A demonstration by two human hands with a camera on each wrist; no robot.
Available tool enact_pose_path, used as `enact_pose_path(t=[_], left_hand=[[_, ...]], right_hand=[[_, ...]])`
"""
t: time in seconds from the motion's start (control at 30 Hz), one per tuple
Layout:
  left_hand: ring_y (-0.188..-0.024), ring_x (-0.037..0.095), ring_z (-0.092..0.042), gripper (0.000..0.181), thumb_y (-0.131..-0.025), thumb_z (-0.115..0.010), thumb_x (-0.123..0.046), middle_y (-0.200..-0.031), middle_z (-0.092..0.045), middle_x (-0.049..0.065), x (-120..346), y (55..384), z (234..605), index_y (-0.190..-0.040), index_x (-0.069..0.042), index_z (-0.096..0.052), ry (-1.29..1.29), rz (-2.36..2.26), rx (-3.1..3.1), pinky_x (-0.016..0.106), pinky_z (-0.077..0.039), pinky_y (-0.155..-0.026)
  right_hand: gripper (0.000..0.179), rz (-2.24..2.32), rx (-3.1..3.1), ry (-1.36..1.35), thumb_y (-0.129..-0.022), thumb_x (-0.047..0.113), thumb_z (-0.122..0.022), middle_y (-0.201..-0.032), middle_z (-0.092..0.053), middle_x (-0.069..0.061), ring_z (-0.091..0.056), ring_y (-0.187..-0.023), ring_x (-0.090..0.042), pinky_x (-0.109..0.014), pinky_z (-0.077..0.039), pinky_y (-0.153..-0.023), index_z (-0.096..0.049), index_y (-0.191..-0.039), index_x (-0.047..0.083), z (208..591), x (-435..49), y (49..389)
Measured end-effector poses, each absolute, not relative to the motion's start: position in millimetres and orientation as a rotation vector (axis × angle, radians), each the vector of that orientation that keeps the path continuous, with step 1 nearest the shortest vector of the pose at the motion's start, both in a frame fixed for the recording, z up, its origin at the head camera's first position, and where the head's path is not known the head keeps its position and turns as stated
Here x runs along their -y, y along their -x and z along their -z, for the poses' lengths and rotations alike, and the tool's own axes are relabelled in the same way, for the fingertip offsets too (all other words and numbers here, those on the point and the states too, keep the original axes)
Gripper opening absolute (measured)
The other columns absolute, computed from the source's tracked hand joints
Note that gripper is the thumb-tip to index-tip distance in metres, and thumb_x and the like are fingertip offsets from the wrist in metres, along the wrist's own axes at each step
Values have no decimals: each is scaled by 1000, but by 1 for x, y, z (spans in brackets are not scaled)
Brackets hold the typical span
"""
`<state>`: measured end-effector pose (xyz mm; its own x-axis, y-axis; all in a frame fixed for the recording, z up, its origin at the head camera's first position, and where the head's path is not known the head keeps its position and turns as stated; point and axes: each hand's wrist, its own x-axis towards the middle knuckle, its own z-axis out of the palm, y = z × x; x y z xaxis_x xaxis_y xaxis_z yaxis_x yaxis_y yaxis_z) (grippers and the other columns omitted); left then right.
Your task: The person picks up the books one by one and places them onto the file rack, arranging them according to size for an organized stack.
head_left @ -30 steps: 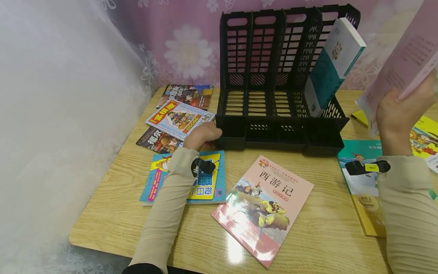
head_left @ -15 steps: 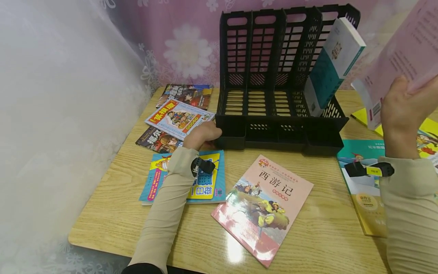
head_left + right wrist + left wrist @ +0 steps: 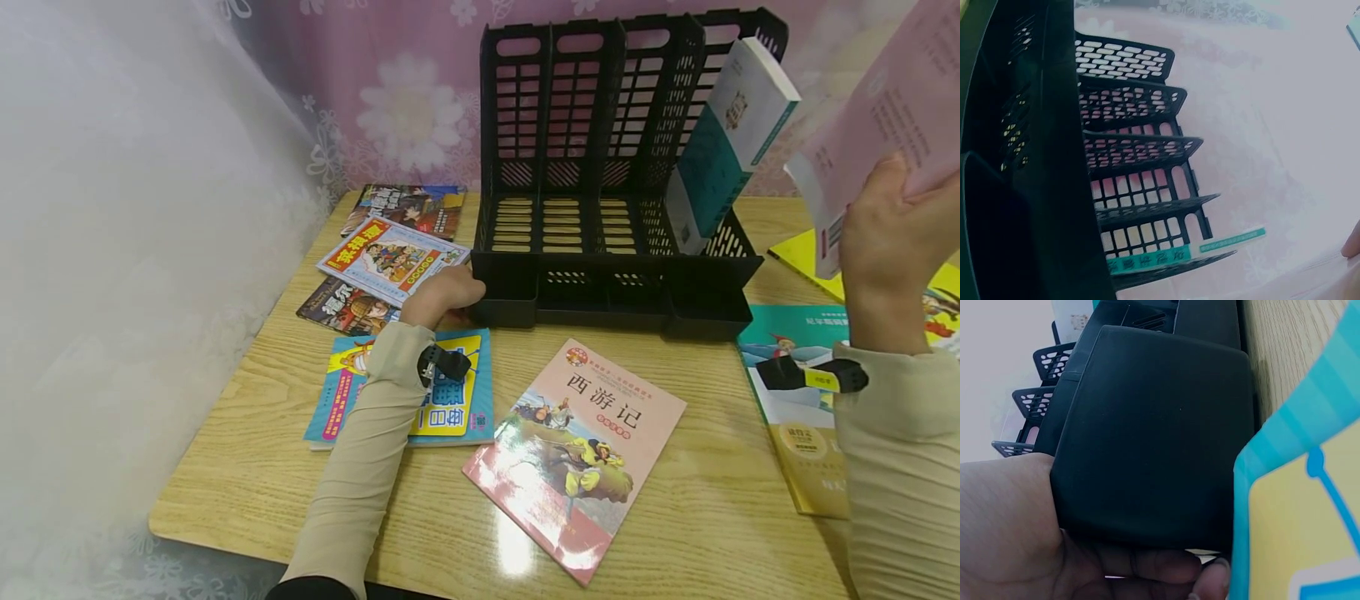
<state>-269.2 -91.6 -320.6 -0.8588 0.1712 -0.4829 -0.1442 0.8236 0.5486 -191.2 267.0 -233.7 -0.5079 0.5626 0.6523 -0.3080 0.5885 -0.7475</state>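
My left hand [image 3: 444, 293] grips the front left corner of a black desktop file rack [image 3: 600, 293]. In the left wrist view its fingers [image 3: 1147, 565] curl along the edge of the rack's front cup [image 3: 1154, 437]. At the upper right, my right hand [image 3: 888, 250] holds a thin pink book [image 3: 885, 125], raised above the table and cut off by the frame edge. A white and teal book [image 3: 720, 158] leans upright in the rack's rightmost slot. The right wrist view shows the rack's dividers [image 3: 1141, 150] and, at the right edge, a fingertip [image 3: 1352, 245].
A pink picture book [image 3: 577, 458] lies in the table's middle. Left of the rack are a pale blue book [image 3: 390, 254], dark comics [image 3: 348, 304] and a bright blue workbook [image 3: 450, 421]. A green and gold book [image 3: 798, 433] and a yellow book [image 3: 810, 258] lie right.
My right hand has shifted slightly right and down, and the pink book has turned to show more of its printed cover and barcode. My left hand stays at the rack's corner.
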Motion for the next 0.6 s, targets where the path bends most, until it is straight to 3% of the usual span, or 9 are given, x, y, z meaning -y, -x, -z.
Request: enact_pose_path(t=[0.6], left_hand=[[-55, 20, -55, 22, -98, -41, -19, -80, -59, 10, 91, 270, 322, -91, -4, -55, -3, -802, -2477, 30, -47, -58]], right_hand=[[35, -1058, 1937, 383, -101, 30, -45, -133, -55, 9, -54, -121, -7, -27, -36, -103, -48, -133, 20, 216, -250, 169]])
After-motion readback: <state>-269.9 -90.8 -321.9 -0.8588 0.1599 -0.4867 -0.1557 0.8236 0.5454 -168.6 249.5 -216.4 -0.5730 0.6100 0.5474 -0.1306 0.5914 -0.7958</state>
